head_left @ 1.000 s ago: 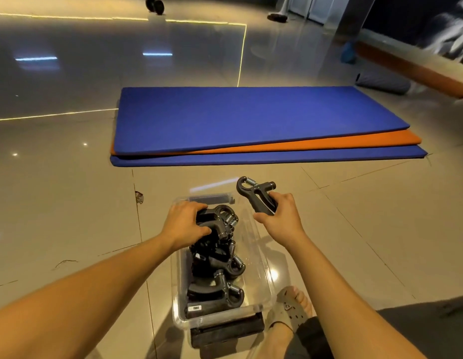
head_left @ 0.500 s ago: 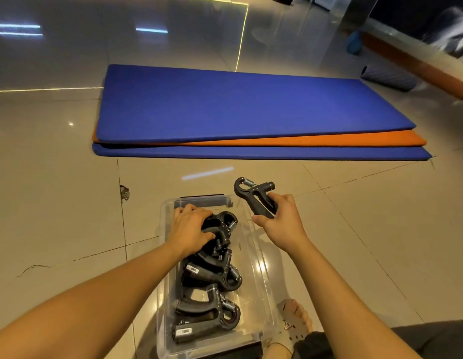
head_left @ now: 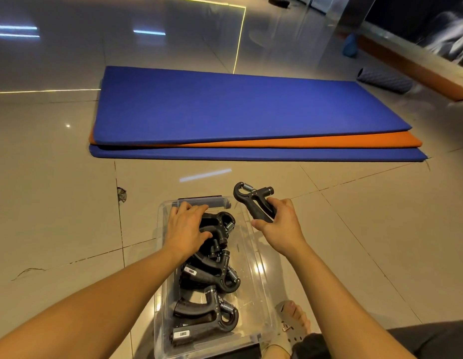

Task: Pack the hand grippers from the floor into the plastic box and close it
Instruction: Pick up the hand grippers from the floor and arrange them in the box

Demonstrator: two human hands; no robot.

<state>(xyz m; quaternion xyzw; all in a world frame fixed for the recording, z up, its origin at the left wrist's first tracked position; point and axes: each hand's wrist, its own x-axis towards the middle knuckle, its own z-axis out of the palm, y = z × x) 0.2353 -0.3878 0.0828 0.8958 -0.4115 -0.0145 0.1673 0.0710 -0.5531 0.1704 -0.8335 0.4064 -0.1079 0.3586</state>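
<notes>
A clear plastic box [head_left: 264, 301] stands open on the tiled floor in front of me. Several black hand grippers with steel springs lie in it in a row, one near the front [head_left: 207, 320] and one in the middle [head_left: 212, 275]. My left hand [head_left: 186, 228] rests palm down on the farthest gripper in the box [head_left: 220, 222], fingers spread over it. Just right of the box's far corner, my right hand [head_left: 279, 225] holds another black hand gripper [head_left: 253, 203] by its handles, spring end pointing away.
Stacked blue and orange exercise mats [head_left: 240, 120] lie flat beyond the box. A grey foam roller [head_left: 384, 80] sits at the far right by a low ledge. My sandalled foot [head_left: 292, 322] is beside the box's right front corner. A chipped tile [head_left: 121, 194] lies left.
My left hand has slid a little toward the box's far end over the packed grippers. The right hand still holds its gripper beside the box. The view has tilted slightly.
</notes>
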